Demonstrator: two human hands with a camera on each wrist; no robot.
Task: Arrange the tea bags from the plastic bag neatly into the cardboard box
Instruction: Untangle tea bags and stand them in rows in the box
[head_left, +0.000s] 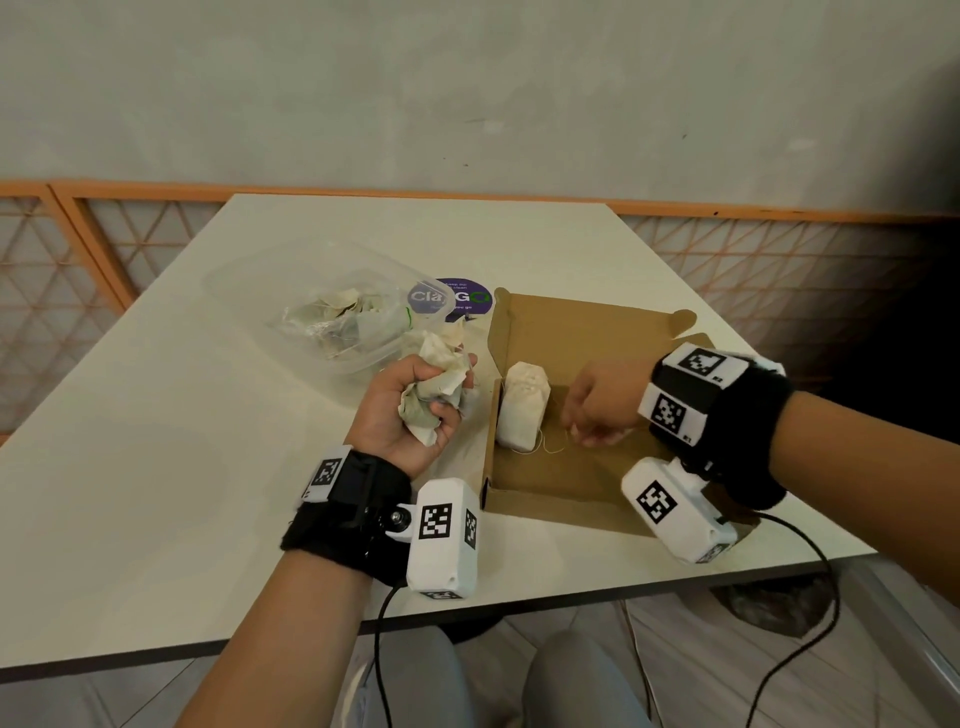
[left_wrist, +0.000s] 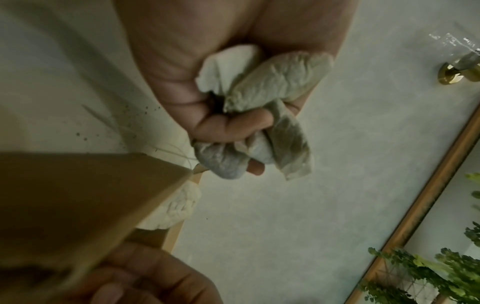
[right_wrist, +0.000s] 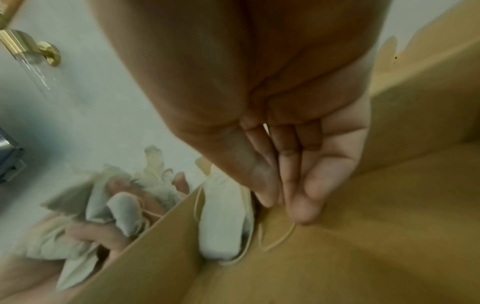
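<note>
Cardboard box (head_left: 587, 462) lies open on the white table (head_left: 182, 415), with one tea bag (head_left: 522, 410) stood on edge against its left wall. That lone bag has little to lean on, so a nudge from the right hand (head_left: 602, 402) could tip it flat. Just beyond the box, the clear plastic bag (head_left: 332, 312) holds more bags, partly covering a purple sticker (head_left: 457, 296). Beside the box's left wall, the left hand (head_left: 410, 410) is curled tight round a crumpled bundle of tea bags (head_left: 436, 384); squeezing risks tearing the paper or tangling their threads. Inside the box, the right hand's fingertips (right_wrist: 301, 207) are pressed together, seemingly pinching the loose string (right_wrist: 280, 238). A tug could drag the placed bag askew.
</note>
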